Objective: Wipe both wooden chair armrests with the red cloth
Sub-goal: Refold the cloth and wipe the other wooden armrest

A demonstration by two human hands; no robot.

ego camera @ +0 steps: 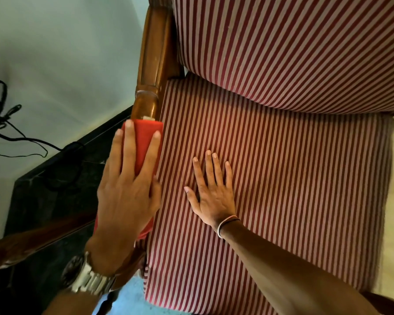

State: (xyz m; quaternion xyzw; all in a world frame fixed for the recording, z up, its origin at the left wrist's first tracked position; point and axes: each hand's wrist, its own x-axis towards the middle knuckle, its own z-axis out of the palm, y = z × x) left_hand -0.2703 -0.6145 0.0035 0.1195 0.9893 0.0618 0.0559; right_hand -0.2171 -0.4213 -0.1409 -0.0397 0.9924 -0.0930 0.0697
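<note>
Our left hand (pixel 127 192) presses flat on the red cloth (pixel 146 142), which lies draped over the front end of the wooden armrest (pixel 154 62) at the seat's left edge. Our right hand (pixel 210 189) rests open, palm down and holding nothing, on the striped seat cushion (pixel 293 178) just beside it.

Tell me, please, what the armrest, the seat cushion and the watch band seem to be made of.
Armrest: wood, glossy brown varnish with highlights. Seat cushion: woven fabric, matte, red and pale stripes, dented under the right hand. Watch band: probably metal, shiny silver links.
</note>
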